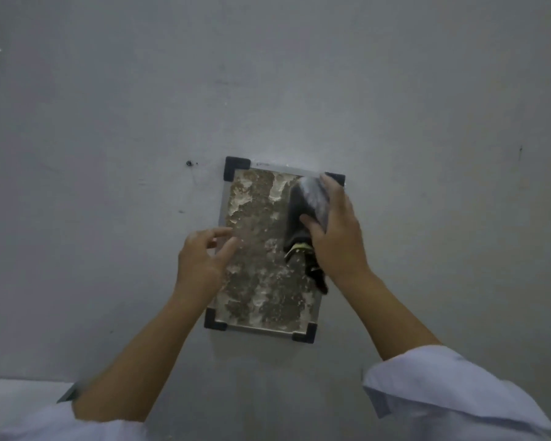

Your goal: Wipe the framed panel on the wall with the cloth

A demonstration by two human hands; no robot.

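Cloth wiping on a wall-mounted framed panel.

Left hand (204, 253) at the panel's left edge, fingers loosely spread, gripping nothing. Framed panel (261, 249) hung on the grey wall (109, 122), slightly tilted, silver rim with black corner caps, surface mottled brown and white. Dark cloth (303, 211) pressed against the upper right part under the right hand (334, 230), fingers closed over it, tail hanging below the palm.

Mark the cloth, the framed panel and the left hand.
cloth (303, 202), head view, dark upper fold under the right hand.
framed panel (261, 268), head view, bare speckled face near centre.
left hand (201, 259), head view, back of the hand.
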